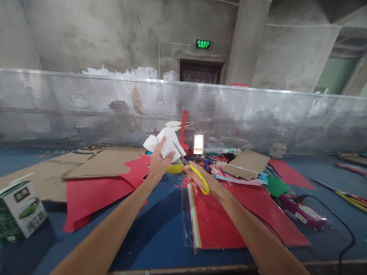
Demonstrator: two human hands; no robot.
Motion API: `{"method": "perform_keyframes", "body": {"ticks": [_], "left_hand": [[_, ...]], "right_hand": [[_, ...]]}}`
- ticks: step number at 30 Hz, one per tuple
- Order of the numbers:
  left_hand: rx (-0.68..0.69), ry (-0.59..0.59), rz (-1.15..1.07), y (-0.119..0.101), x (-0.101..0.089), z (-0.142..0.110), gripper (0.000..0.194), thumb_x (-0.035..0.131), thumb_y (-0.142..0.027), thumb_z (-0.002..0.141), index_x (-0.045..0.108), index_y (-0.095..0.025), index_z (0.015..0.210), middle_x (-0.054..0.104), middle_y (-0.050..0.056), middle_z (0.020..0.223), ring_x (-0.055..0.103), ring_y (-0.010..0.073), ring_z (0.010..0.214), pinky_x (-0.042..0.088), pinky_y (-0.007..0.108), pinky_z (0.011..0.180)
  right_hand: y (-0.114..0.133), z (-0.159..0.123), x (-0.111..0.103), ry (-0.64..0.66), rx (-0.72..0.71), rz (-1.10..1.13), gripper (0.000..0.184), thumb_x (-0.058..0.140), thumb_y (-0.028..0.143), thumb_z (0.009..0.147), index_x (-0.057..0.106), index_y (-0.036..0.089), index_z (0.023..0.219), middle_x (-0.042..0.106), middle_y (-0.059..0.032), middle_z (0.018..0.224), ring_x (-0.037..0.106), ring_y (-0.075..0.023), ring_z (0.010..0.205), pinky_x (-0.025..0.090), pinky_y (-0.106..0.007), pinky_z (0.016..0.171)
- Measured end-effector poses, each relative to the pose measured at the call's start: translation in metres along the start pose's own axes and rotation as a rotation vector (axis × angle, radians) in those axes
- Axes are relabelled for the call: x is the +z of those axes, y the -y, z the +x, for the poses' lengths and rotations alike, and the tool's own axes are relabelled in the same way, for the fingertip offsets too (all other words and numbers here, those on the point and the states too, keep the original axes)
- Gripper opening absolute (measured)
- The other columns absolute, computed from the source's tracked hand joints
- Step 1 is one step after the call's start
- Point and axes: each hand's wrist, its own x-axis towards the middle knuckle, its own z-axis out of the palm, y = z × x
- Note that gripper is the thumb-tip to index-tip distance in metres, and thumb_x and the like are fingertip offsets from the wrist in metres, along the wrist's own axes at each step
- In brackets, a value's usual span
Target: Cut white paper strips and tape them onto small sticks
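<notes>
A piece of white paper is pinched in my left hand, its edges bent and curling upward. My right hand grips yellow-handled scissors, the blades pointing up and left against the paper's right edge. Whether the blades are fully closed is hard to make out. Behind the hands a yellow ring, perhaps a tape roll, lies on the blue table. Small red scraps are scattered below the scissors. A red cut-out strip with a looped top rises just beyond the paper.
Left are brown cardboard sheets, red paper and a green-and-white carton. A stack of coloured paper lies near my right forearm. Farther right are a purple corded device and more scissors. A perforated metal screen borders the back.
</notes>
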Motion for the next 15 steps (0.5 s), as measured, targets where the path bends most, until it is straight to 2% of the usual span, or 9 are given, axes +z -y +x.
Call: {"method": "perform_keyframes", "body": {"ticks": [4,11,15], "left_hand": [[0.001,-0.006,-0.019,0.003,0.001,0.0,0.064,0.065,-0.034,0.08,0.046,-0.022,0.139,0.058,0.008,0.13,0.05,0.024,0.122,0.041,0.037,0.105],[-0.04,-0.001,-0.009,0.005,0.001,0.003,0.066,0.067,-0.034,0.078,0.046,-0.02,0.139,0.055,0.008,0.134,0.055,0.0239,0.114,0.042,0.037,0.102],[-0.028,0.028,-0.006,0.0,0.003,0.0,0.067,0.066,-0.037,0.078,0.045,-0.021,0.14,0.054,0.008,0.136,0.053,0.0246,0.116,0.042,0.037,0.102]], "right_hand": [[0.001,0.0,0.001,-0.018,0.018,-0.027,0.047,0.05,0.067,0.081,0.04,0.022,0.088,0.039,0.0099,0.057,0.033,-0.0037,0.031,0.039,-0.017,0.027],[-0.018,0.008,-0.001,-0.021,0.037,-0.002,0.05,0.047,0.07,0.081,0.043,0.023,0.097,0.038,0.0111,0.054,0.038,-0.0056,0.031,0.039,-0.018,0.028],[-0.015,0.003,-0.001,-0.039,0.013,0.02,0.049,0.046,0.07,0.082,0.043,0.022,0.093,0.043,0.0088,0.058,0.041,-0.0057,0.034,0.039,-0.017,0.03]]}}
